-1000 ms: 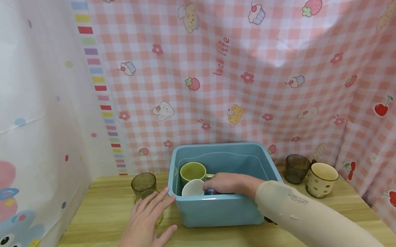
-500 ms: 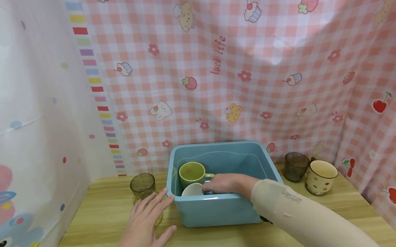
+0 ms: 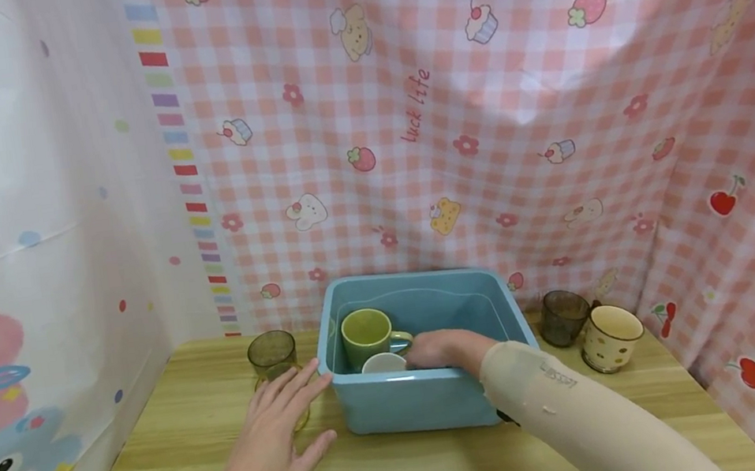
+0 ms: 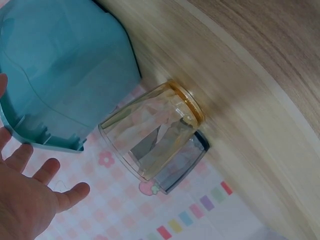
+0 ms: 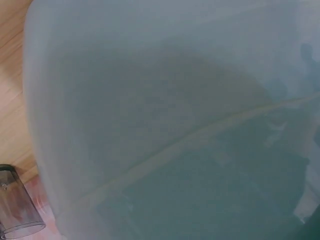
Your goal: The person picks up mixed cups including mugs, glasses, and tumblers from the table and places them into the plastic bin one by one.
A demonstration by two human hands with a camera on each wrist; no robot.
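Note:
In the head view, a blue plastic bin (image 3: 417, 401) stands on the table against the cloth. My right hand (image 3: 438, 348) reaches down inside it and holds a white cup (image 3: 383, 363) at its right side; the fingertips are hidden. Behind that cup, a green mug (image 3: 367, 334) sits in the bin's left end, its handle pointing right. My left hand (image 3: 271, 432) is spread flat beside the bin's left front corner, with fingertips at the rim. In the left wrist view its fingers (image 4: 47, 170) are straight and apart. The right wrist view shows mostly the bin wall (image 5: 150, 125).
Left of the bin stand a grey-brown glass (image 3: 272, 349) and an amber glass (image 4: 155, 130), partly covered by my left hand in the head view. To the right are a dark glass (image 3: 564, 318) and a cream spotted mug (image 3: 611, 338). Checked cloth hangs behind.
The white cup has shifted right and lower in the bin with my right hand, leaving more of the green mug and its handle in sight. My left hand has stayed put.

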